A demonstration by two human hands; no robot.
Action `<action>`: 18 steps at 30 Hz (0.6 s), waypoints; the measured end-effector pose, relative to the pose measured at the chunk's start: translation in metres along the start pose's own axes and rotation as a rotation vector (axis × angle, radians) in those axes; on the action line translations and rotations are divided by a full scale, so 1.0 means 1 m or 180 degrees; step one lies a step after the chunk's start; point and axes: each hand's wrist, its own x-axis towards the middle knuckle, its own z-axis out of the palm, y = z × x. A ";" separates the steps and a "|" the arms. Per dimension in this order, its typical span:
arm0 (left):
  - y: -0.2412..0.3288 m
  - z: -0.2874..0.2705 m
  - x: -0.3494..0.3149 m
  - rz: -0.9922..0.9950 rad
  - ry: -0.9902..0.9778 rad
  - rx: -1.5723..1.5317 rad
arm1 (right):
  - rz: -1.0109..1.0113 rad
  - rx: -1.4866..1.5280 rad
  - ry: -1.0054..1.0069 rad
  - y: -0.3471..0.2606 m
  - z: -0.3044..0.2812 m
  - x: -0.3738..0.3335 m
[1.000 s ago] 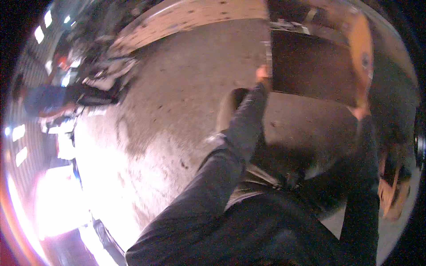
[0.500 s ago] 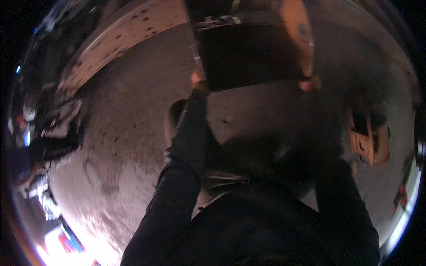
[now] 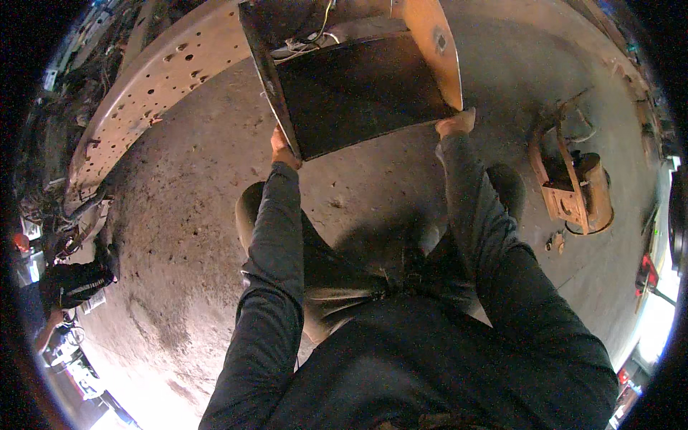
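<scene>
An open-sided metal box (image 3: 358, 97), with a dark inner panel and brownish side plates, is held out ahead of me between both hands. My left hand (image 3: 284, 149) grips its near left corner, fingers closed around the edge and partly hidden. At the near right corner, my right hand (image 3: 457, 124) is closed on the lower edge, its fingers mostly hidden under the panel. The box tilts slightly, its right near corner farther from me than the left one. Beyond its far edge, a thin pale cable (image 3: 322, 29) shows.
A long metal rail (image 3: 172, 79) with many holes runs along the far left. On the concrete floor (image 3: 172, 236) to the right stands a rusty bracket (image 3: 562, 190) beside a cylindrical part (image 3: 593, 188). A person's hand (image 3: 49, 333) shows at the left rim, and a red tool (image 3: 646, 276) at the right.
The box and both hands have shifted left in the picture, and the box has tilted with its right side farther away. The view is brighter and sharper now.
</scene>
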 end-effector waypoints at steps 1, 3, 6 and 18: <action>0.000 0.000 0.001 0.0045 0.0031 0.0002 | -0.0017 0.0123 0.0018 -0.005 -0.006 -0.005; -0.002 -0.007 0.001 0.0395 -0.0579 0.0019 | -0.0082 0.0267 0.0024 -0.012 -0.013 -0.010; -0.009 -0.019 0.016 0.0331 -0.0494 0.0082 | -0.0229 0.0334 -0.0008 -0.009 -0.017 -0.011; -0.009 -0.008 0.017 0.0484 -0.0351 -0.0022 | -0.1072 0.1301 -0.0221 -0.069 -0.131 -0.075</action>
